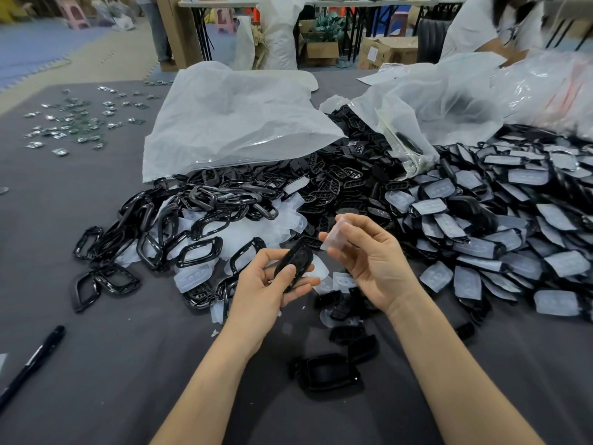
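Grey table [96,364] takes up pretty much the whole view, and its far half is buried: a big white bag [231,123] at the back, a heap of black frames [199,220] spilling out of it on the left, and a pile of finished pieces [497,226] filling the right side. The only open room is the near strip around the forearms, so any fitting probably has to happen up in the air, not on the cloth.

Left hand [266,290] is lower and further left, with its thumb and fingers curled round a black shell [293,263]. The shell stands nearly upright, top end leaning a bit right and away.

Right hand [369,264] is higher, pinching a clear pad [337,234] between thumb and fingertips. The pad lies just up and right of the shell, close but not touching, and it's tilted roughly the same way, so the long axes already about line up. My guess is the right hand does the travelling, a small drop down-left onto the shell, while the left just steadies it.

Nothing between the two hands to snag on.
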`<state>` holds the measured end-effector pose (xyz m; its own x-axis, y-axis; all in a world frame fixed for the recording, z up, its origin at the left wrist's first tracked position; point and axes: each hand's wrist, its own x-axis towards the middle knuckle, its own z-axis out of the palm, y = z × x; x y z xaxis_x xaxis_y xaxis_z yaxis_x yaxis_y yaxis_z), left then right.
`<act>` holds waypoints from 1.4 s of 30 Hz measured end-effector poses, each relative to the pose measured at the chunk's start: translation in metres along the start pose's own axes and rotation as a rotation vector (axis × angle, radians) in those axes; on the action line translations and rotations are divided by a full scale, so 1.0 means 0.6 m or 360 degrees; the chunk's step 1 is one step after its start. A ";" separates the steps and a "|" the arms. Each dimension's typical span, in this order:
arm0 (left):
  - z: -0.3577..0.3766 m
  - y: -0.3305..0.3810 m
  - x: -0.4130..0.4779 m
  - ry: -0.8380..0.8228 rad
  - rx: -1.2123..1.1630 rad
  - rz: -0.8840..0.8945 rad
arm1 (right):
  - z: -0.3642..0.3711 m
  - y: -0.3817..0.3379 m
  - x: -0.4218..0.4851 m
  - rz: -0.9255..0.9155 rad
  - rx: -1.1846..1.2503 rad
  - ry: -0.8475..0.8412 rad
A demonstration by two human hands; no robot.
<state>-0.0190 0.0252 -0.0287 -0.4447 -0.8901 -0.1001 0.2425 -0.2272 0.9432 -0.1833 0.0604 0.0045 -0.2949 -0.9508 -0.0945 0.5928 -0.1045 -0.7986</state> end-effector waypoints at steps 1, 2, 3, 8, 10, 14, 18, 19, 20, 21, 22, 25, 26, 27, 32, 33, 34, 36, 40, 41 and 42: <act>0.001 -0.001 0.001 0.0017 -0.0028 0.0006 | -0.001 -0.001 0.000 -0.0008 -0.0037 0.0002; 0.001 -0.001 0.001 0.0034 -0.0067 0.0008 | -0.003 -0.003 0.000 -0.0017 -0.0073 0.0008; 0.002 -0.002 0.001 0.0049 -0.0108 0.0006 | -0.004 -0.003 0.000 -0.0025 -0.0112 0.0019; 0.002 -0.005 0.003 0.0071 -0.0125 0.0009 | -0.007 -0.003 0.001 -0.0061 -0.0299 0.0015; 0.002 -0.006 0.004 0.0074 -0.0134 0.0005 | -0.005 0.000 0.000 -0.0046 -0.0370 -0.0043; -0.001 -0.008 0.005 0.0096 -0.0069 0.0023 | 0.001 0.014 -0.005 -0.0023 -0.0514 -0.0200; -0.003 -0.013 0.006 0.0135 0.0105 0.0045 | 0.001 0.011 -0.007 -0.0042 -0.0660 -0.0229; -0.004 -0.015 0.006 0.0147 0.0156 0.0060 | 0.001 0.009 -0.007 -0.0070 -0.0720 -0.0218; -0.004 -0.015 0.005 0.0154 0.0223 0.0084 | 0.000 0.008 -0.008 -0.0103 -0.0795 -0.0215; -0.004 -0.016 0.006 0.0159 0.0304 0.0112 | 0.000 0.009 -0.008 -0.0135 -0.0866 -0.0217; -0.004 -0.016 0.005 0.0159 0.0371 0.0138 | 0.002 0.011 -0.009 -0.0163 -0.0919 -0.0217; -0.002 -0.012 0.003 0.0163 0.0403 0.0184 | 0.011 0.020 -0.011 -0.0232 -0.0920 -0.0170; -0.001 -0.008 0.002 0.0151 0.0394 0.0197 | 0.014 0.023 -0.011 -0.0251 -0.0905 -0.0142; 0.001 -0.005 0.000 0.0129 0.0393 0.0211 | 0.015 0.026 -0.011 -0.0270 -0.0913 -0.0113; 0.011 0.001 -0.007 -0.0028 0.0214 0.0191 | 0.018 0.036 -0.011 -0.0432 -0.1178 0.0068; 0.012 0.000 -0.007 -0.0051 0.0147 0.0175 | 0.018 0.037 -0.011 -0.0466 -0.1212 0.0092; 0.014 0.000 -0.008 -0.0069 0.0104 0.0168 | 0.017 0.038 -0.012 -0.0498 -0.1246 0.0107; 0.016 0.000 -0.010 -0.0093 0.0080 0.0178 | 0.017 0.042 -0.014 -0.0549 -0.1331 0.0150; 0.015 -0.003 -0.008 -0.0109 0.0091 0.0189 | 0.023 0.047 -0.015 -0.0555 -0.1476 0.0241; 0.013 -0.004 -0.007 -0.0119 0.0092 0.0180 | 0.023 0.045 -0.015 -0.0510 -0.1475 0.0246; 0.011 -0.005 -0.006 -0.0135 0.0092 0.0167 | 0.022 0.043 -0.015 -0.0448 -0.1449 0.0247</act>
<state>-0.0236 0.0317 -0.0289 -0.4912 -0.8707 0.0245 0.2425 -0.1096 0.9639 -0.1554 0.0622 -0.0073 -0.4717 -0.8697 0.1454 -0.3038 0.0055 -0.9527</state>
